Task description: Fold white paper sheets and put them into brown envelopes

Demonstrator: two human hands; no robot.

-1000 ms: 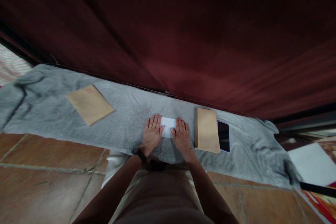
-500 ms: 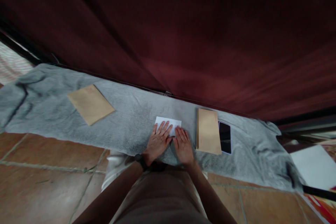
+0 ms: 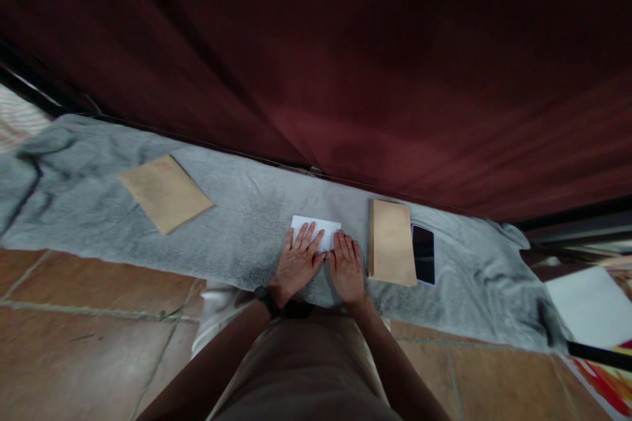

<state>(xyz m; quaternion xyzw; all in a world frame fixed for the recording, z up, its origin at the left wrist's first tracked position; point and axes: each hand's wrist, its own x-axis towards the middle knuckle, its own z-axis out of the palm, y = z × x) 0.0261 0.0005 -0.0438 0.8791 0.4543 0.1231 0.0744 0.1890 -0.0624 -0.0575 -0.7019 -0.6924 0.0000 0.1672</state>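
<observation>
A small white sheet of paper [image 3: 316, 222], apparently folded, lies flat on a grey cloth [image 3: 247, 210] right in front of me. My left hand [image 3: 297, 262] rests on it with the fingers spread, covering its lower left part. At the paper's right edge lies my right hand [image 3: 346, 270], palm down, its fingers stretched out and fairly close together. The lower part of the paper is hidden under both hands. Just right of my right hand is a stack of brown envelopes [image 3: 394, 243].
Beside the stack lies a dark-screened phone [image 3: 423, 254]. Another brown envelope [image 3: 166, 193] lies at an angle on the left of the cloth. A dark red curtain-like cloth [image 3: 336, 92] rises behind. White paper [image 3: 590, 306] is at the far right, and a tiled floor [image 3: 99, 342] lies below.
My right hand has shifted slightly right, its fingers now at the paper's right edge. My left hand stays spread on the paper. The whole view has moved a little.
</observation>
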